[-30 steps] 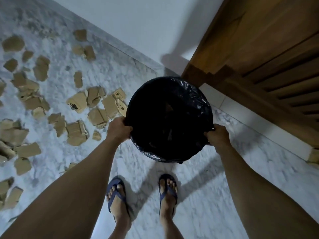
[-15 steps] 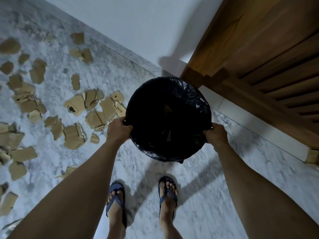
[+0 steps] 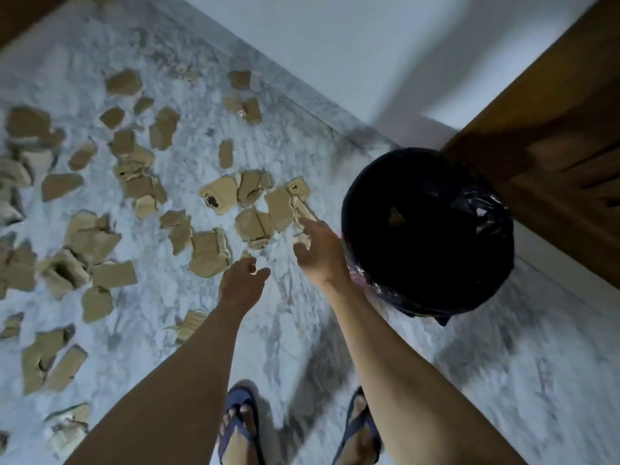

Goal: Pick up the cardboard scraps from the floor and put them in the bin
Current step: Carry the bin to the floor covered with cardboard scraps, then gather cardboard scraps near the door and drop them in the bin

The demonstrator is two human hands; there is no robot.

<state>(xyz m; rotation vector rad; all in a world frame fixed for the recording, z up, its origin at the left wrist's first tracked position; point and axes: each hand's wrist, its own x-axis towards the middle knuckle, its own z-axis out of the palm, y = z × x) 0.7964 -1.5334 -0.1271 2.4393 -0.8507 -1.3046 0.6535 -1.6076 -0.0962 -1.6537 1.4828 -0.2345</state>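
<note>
Several torn brown cardboard scraps [image 3: 208, 250] lie scattered over the white marble floor, left and centre. The bin [image 3: 427, 229], lined with a black plastic bag, stands on the floor at the right with a scrap or two inside. My right hand [image 3: 318, 250] hangs open just left of the bin's rim, fingertips over a scrap printed "PICO" [image 3: 300, 211]. My left hand [image 3: 243, 281] is open, fingers loosely curled, above the floor beside a folded scrap. Neither hand holds anything.
A dark wooden door and frame [image 3: 553, 129] stand right behind the bin. A white wall [image 3: 335, 45] with a marble skirting runs diagonally at the back. My feet in blue flip-flops [image 3: 240, 427] stand on the marble floor [image 3: 503, 380].
Both hands have let go of the bin's rim and moved left toward the scraps. The view has swung left, so the bin now sits at the right.
</note>
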